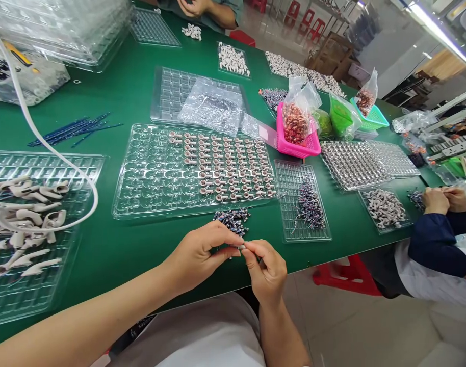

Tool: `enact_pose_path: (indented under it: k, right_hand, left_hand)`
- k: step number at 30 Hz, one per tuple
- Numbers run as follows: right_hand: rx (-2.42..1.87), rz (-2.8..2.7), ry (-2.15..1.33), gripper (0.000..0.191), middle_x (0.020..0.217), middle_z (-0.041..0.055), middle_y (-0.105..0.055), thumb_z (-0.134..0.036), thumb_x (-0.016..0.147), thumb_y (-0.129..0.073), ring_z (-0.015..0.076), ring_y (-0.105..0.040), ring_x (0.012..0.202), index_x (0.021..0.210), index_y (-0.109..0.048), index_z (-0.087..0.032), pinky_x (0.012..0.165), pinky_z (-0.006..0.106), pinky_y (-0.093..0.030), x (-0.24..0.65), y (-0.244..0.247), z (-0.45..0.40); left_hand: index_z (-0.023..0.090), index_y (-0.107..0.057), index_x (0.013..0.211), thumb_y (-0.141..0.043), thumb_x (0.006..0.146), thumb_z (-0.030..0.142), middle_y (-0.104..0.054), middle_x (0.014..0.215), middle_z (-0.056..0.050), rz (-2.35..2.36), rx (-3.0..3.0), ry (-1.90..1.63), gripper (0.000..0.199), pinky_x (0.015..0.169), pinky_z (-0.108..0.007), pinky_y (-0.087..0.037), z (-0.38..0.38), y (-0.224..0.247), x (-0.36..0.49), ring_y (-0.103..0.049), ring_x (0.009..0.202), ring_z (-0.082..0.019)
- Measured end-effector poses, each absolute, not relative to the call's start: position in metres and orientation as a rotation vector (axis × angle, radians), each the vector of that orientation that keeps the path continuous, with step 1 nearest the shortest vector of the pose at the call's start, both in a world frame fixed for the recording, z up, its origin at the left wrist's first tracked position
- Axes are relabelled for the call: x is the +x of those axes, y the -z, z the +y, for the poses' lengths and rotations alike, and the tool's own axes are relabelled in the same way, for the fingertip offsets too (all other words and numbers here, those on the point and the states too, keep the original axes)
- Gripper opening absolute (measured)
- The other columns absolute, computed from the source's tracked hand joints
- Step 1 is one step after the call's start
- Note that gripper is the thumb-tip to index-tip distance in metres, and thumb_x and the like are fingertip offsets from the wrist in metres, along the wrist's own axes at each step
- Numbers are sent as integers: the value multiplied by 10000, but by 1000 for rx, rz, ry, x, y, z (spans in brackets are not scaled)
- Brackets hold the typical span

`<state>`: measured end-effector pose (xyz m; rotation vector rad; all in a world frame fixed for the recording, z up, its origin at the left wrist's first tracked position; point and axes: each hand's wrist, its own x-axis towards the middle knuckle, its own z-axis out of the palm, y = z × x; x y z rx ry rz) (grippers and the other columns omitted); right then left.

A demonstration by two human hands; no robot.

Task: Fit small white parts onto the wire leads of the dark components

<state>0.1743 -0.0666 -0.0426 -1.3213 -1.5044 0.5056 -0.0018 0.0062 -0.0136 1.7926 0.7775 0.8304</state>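
Note:
My left hand (204,252) and my right hand (266,265) meet near the table's front edge, fingertips almost touching. Between them is a small whitish piece (241,246), pinched by the thumb and forefinger of each hand; its shape is mostly covered. Just behind my fingers lies a pile of small dark-blue wired parts (233,220). Beyond that pile, a clear moulded tray (152,199) holds rows of small beige parts with round ends (219,168) in its right part, while its left pockets hold none.
A tray of curved beige shells (24,214) and a white cable (93,204) are at left. Right of centre are a tray of wired parts (309,204) and a pink basket (300,148). A co-worker's hands (445,200) are at far right; another person's hand (195,7) is across the table.

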Motion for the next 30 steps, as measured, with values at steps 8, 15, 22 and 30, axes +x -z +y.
enact_pose_path:
  k: [8,15,22,30]
  right_hand:
    - [-1315,-1509,-516,236,890,30,-727,-106,879,-629,166,-687,794,1047,-689,-261,672,292,-557,175,44,-66]
    - [-1434,-1399,-590,64,774,12,-640,-190,906,-587,131,-589,671,876,-638,-216,599,254,-471,173,42,-66]
    - [-1494,-1242,-677,105,718,-19,-537,-240,908,-580,101,-475,600,815,-607,-201,536,228,-389,174,47,-65]
    - [-1484,-1299,-669,121,709,-22,-544,-221,898,-573,100,-473,591,779,-581,-199,539,230,-383,173,46,-65]
  left_hand:
    - [240,-751,992,-649,875,163,-748,873,-26,778,1790,-824,174,751,-262,-551,6,12,-1,-660,836,-157]
    - [207,-709,1108,-684,858,227,-735,924,-37,849,1796,-773,253,803,-280,-546,3,12,-1,-675,863,-168]
    - [180,-699,1017,-683,857,296,-726,941,-53,986,1882,-701,198,785,-293,-531,5,8,-2,-669,874,-188]
    - [173,-702,911,-556,918,205,-687,780,-35,944,2049,-759,150,703,-277,-461,4,8,-2,-615,765,-169]
